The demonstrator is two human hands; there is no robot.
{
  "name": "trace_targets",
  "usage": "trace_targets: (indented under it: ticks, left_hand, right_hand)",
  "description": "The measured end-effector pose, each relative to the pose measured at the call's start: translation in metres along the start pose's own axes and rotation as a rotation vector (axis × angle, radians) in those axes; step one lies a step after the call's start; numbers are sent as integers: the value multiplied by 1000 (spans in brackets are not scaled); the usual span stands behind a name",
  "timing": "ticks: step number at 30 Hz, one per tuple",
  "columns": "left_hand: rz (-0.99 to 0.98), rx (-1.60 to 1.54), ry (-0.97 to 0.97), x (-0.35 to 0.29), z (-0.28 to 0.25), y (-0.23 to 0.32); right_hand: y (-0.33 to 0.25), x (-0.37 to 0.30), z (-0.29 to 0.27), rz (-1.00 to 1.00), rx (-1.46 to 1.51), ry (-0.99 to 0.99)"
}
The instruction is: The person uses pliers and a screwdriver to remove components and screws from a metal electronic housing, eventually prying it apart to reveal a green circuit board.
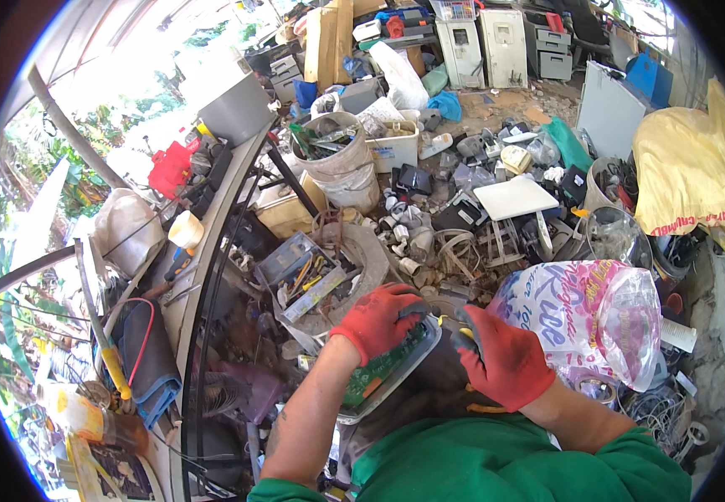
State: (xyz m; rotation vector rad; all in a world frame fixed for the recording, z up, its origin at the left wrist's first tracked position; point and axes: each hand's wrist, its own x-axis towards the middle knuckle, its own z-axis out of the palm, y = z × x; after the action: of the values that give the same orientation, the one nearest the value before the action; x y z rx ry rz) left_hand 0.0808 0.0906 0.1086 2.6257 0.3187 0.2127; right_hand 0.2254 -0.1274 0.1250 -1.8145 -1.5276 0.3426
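Observation:
My left hand [383, 322], in a red glove with dark fingertips, is bent over the top of a pale-rimmed tray [431, 336]. Its fingers are closed, and what they grip, if anything, is hidden. In the tray lies a green circuit board [365, 383], partly under my left wrist. To the right, my right hand [509, 356], gloved alike, curls round a small yellow object [465, 333], mostly covered by the fingers. Between the hands shows a tiny yellow piece [440, 320]. Below my right hand, a yellow-orange strip [486, 409] rests at my lap.
A grey toolbox [302, 272] with hand tools stands beyond my left hand. At right lies a printed plastic bag [576, 314], with tangled wires [643, 414] near it. A bench [212, 217] runs along the left. Scrap parts and a white bucket [341, 163] crowd the floor ahead.

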Motion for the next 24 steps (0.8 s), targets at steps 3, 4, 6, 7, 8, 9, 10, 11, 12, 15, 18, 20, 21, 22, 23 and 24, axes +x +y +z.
trace_targets:
  ticks: [3, 4, 6, 7, 8, 9, 10, 11, 12, 15, 18, 20, 21, 22, 23, 24]
  left_hand:
    - [15, -16, 17, -2, 4, -5]
    - [24, -22, 24, -3, 3, -6]
    - [55, -31, 6, -3, 0, -3]
    - [72, -35, -3, -2, -2, -2]
    - [68, -38, -6, -1, -3, -1]
    - [57, -47, -11, -2, -1, -3]
    - [45, -56, -17, -4, 1, -5]
    - [37, -32, -22, -4, 0, -6]
    - [38, -14, -33, -1, 2, -6]
    - [28, -4, -28, 0, 2, 1]
    - [63, -28, -25, 1, 0, 2]
    - [62, -36, -13, 0, -1, 1]
    - [45, -38, -1, -1, 2, 1]
    - [27, -40, 12, -2, 4, 0]
    - [18, -10, 25, -1, 3, -1]
    - [-5, -10, -6, -1, 2, 1]
  right_hand:
    - [8, 1, 4, -105, -140, -1]
    - [11, 4, 4, -211, -212, 18]
    - [20, 11, 7, -434, -251, 155]
    - [22, 14, 6, -546, -270, 225]
    - [20, 13, 3, -480, -189, 214]
    - [12, 11, -1, -411, -104, 193]
    - [8, 10, -3, -342, -19, 172]
    - [9, 8, -2, -208, -9, 113]
    - [10, 0, 0, -64, -5, 57]
    - [16, -6, 2, -112, -136, 26]
    - [26, -1, 2, -435, -200, 172]
    - [23, 1, 0, -411, -125, 205]
    - [17, -6, -1, -269, -55, 168]
    - [14, -10, -2, -127, 16, 130]
    - [14, -10, 0, -71, 23, 75]
    - [16, -11, 2, -8, 27, 17]
